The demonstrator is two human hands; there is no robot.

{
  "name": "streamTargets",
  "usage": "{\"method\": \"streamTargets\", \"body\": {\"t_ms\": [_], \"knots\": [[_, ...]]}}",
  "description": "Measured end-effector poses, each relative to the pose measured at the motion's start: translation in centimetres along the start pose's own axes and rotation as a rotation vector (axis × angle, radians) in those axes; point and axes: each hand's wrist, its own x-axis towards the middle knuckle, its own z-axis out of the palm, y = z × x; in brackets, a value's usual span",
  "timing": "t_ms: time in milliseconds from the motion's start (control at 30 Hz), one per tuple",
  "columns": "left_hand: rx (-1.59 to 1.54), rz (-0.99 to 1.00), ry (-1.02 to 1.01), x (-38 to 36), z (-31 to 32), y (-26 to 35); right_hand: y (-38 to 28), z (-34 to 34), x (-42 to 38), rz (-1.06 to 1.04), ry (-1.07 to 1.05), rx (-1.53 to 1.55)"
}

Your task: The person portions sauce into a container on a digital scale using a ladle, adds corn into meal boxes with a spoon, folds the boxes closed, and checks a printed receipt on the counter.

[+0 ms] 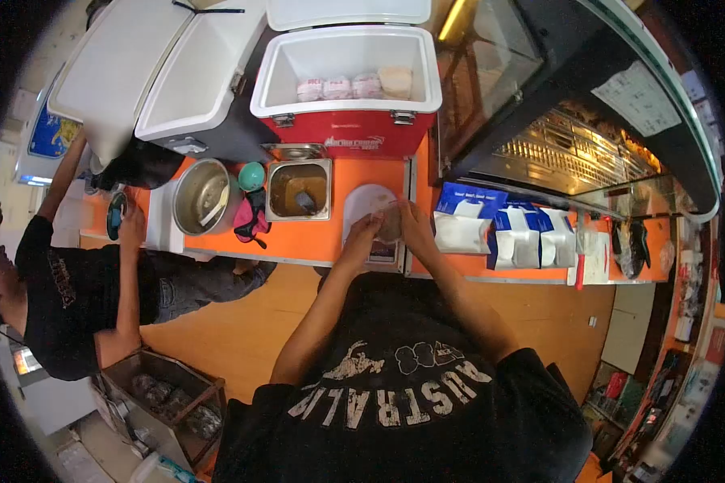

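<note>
Over the orange counter, my left hand and my right hand are close together, fingers pinched on a small, pale translucent plastic bag. What the bag contains is too small to make out. Just behind it lies a round white plate-like piece, partly covered by my hands. To the left of my hands stands a square metal pan of brown sauce, with a dark ladle resting in it.
A red cooler with wrapped packs stands open behind the counter. Left are a metal pot, a green cup and a pink cloth. Blue-and-white paper packs and a glass warmer are right. A co-worker stands left.
</note>
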Motion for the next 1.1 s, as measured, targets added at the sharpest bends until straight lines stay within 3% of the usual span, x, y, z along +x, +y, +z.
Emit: {"method": "streamTargets", "body": {"t_ms": [100,233,300,367,467,567,600,733,800,900,1000,1100], "knots": [[0.050,0.041,0.032,1.5,0.1,-1.7,-0.8,-0.6,0.3,0.064,-0.012,-0.166],[0.063,0.073,0.135,2.4,1.4,-1.4,0.9,1.0,0.4,-0.142,0.137,-0.166],[0.363,-0.121,0.411,1.5,3.2,1.4,-1.8,0.4,-1.0,-0.085,0.165,-0.121],[0.378,0.105,0.521,1.9,4.0,0.0,-3.4,0.0,-1.5,-0.123,0.119,-0.120],[0.376,0.201,0.580,2.8,3.3,-1.1,-2.3,0.5,-1.4,-0.063,0.189,-0.081],[0.449,0.058,0.566,2.4,3.2,-0.2,-0.5,0.8,-0.9,-0.085,0.195,-0.018],[0.488,0.138,0.606,2.5,3.3,-0.2,-0.9,0.5,-1.1,-0.067,0.176,-0.030],[0.428,0.105,0.609,2.3,3.6,0.0,0.7,1.0,-1.0,-0.047,0.182,0.035],[0.599,-0.097,0.543,2.4,3.0,0.5,1.2,1.0,-1.0,-0.055,0.157,0.037],[0.728,-0.136,0.556,2.6,3.1,0.5,0.4,0.5,-1.3,-0.056,0.150,-0.002],[0.473,-0.052,0.545,2.4,3.5,0.0,0.4,0.3,-1.5,-0.053,0.176,-0.021],[0.571,-0.028,0.564,3.0,3.3,-0.9,1.4,0.3,-1.4,-0.032,0.148,-0.001]]}}
